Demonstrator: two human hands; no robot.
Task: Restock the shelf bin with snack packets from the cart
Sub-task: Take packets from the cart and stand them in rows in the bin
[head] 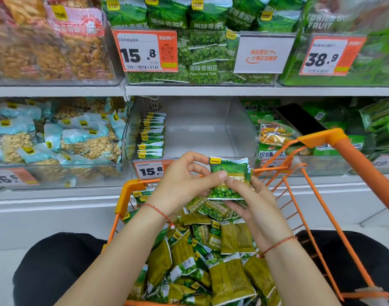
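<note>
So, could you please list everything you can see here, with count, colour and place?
held packet: one or a small stack, green, above the cart, in both hands
loose packets: many, green and olive, heaped in the cart
cart: one, orange wire, below the shelf
shelf bin: one, clear, middle of lower shelf, mostly bare
row of packets: about a dozen, green, on edge along the bin's left wall
price tag: one, orange and white, bin front, reads 15.8
upper pea bin: one, full of green packets
peanut packets: many, pale blue, lower left bin
left hand: holds the packet
right hand: holds the packet
</note>
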